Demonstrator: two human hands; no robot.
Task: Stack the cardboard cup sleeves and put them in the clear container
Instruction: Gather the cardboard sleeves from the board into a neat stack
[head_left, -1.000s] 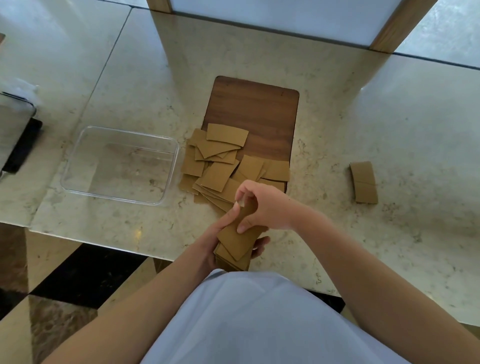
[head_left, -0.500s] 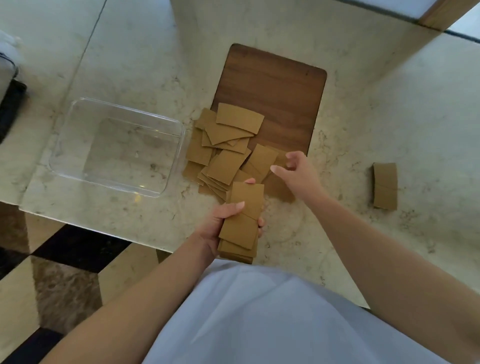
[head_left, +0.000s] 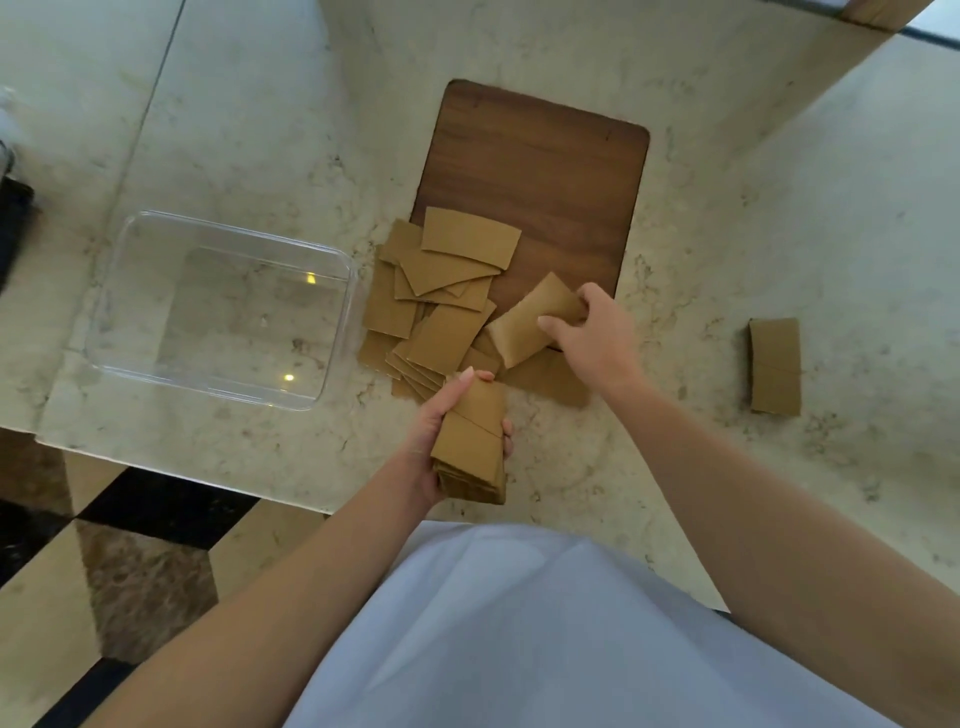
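I am pinching one sleeve (head_left: 532, 325) in my right hand (head_left: 597, 338), just beyond the stack (head_left: 475, 441) my left hand (head_left: 441, 436) is gripping lengthwise.

Pale marble countertop (head_left: 779, 208), veined, with a seam running down its left part. Directly on it: a clear container (head_left: 111, 312) at left; a dark wooden board (head_left: 545, 176) at centre; a loose pile of cardboard sleeves (head_left: 452, 332) overlapping the board's near edge; a separate sleeve stack (head_left: 774, 366) well apart at right.
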